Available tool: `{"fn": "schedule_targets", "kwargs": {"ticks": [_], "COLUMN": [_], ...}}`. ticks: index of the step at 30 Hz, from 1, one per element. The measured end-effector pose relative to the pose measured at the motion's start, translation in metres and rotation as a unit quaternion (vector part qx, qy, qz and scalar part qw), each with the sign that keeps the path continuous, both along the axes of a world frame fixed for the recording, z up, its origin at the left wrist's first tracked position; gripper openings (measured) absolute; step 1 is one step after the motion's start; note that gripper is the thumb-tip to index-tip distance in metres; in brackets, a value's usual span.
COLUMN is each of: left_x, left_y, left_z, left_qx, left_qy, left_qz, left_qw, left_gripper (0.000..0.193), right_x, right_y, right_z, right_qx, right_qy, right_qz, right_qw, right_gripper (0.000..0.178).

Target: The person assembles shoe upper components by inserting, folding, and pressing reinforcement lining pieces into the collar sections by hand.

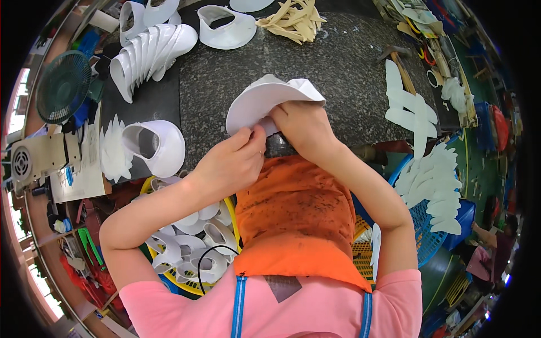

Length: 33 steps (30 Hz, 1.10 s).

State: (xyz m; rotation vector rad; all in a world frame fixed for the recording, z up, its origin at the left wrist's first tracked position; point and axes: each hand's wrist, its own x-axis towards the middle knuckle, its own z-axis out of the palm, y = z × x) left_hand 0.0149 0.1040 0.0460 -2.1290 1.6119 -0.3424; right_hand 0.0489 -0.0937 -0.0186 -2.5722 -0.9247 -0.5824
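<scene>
A white shoe upper is held over the near edge of the dark stone-topped bench. My left hand is closed, thumb and fingertips pinching the upper's near lower edge. My right hand grips the same piece from its right side, its fingertips partly hidden under the white material. To the left, a single white upper stands on the bench with its opening showing. Beyond it, several uppers are nested in a row, and another upper sits at the far side.
Beige strips are heaped at the far side. A hammer and flat white sole-shaped pieces lie at right, with more such pieces over a blue basket. A yellow basket of uppers stands lower left, near a green fan.
</scene>
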Motion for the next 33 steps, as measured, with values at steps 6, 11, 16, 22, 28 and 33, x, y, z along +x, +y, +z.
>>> {"fn": "schedule_targets", "kwargs": {"ticks": [6, 11, 16, 22, 28, 33], "left_x": [0.003, 0.005, 0.005, 0.007, 0.008, 0.02], "left_y": [-0.015, -0.013, -0.017, -0.018, 0.002, 0.027], "left_z": [-0.023, -0.034, -0.035, -0.042, -0.036, 0.011], "left_qx": [-0.122, -0.124, -0.131, -0.168, -0.16, -0.097], "left_qy": [-0.037, -0.028, 0.05, 0.031, 0.053, 0.009], "left_qz": [0.118, 0.099, 0.143, 0.142, 0.128, -0.008], "left_qw": [0.985, 0.987, 0.98, 0.975, 0.977, 0.995], "left_gripper": [0.035, 0.032, 0.033, 0.027, 0.032, 0.029], "right_x": [0.007, 0.007, 0.003, -0.009, -0.023, -0.02], "right_y": [0.001, 0.006, 0.009, 0.014, 0.02, 0.042], "right_z": [0.013, 0.008, 0.007, 0.007, -0.013, -0.012], "right_qx": [0.005, 0.012, 0.045, 0.152, 0.134, 0.084], "right_qy": [0.109, 0.123, 0.108, 0.159, 0.14, 0.088], "right_qz": [-0.006, -0.042, -0.062, -0.036, -0.067, -0.091], "right_qw": [0.994, 0.992, 0.991, 0.975, 0.979, 0.988], "right_gripper": [0.008, 0.017, 0.014, 0.015, 0.023, 0.022]}}
